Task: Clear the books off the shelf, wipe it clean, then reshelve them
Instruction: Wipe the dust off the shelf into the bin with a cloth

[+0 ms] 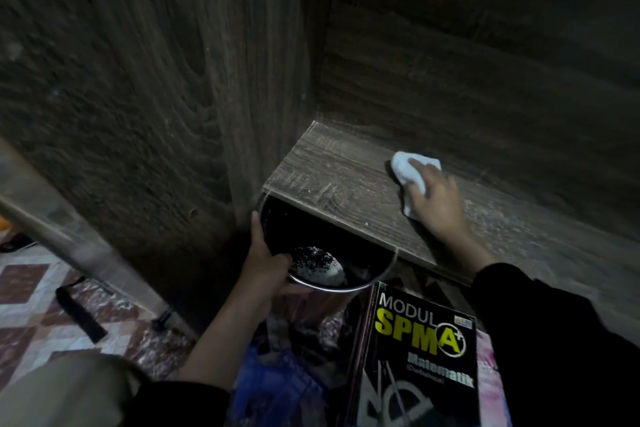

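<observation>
The dark wooden shelf (322,170) holds no books and shows pale dust, thickest toward the right. My right hand (438,199) presses a crumpled white cloth (408,172) flat on the shelf board near its middle. My left hand (265,258) grips the rim of a round metal bowl (374,279), held just below the shelf's front edge at its left end. Dark specks and pale debris lie inside the bowl. A black book titled "MODUL SPM A+" (424,354) lies on top of a pile below the shelf.
A tall wooden side panel (138,97) rises at the left of the shelf. The patterned tile floor (31,315) shows at lower left, with a black strap (81,314) lying on it. A pink book edge (488,388) pokes out under the black one.
</observation>
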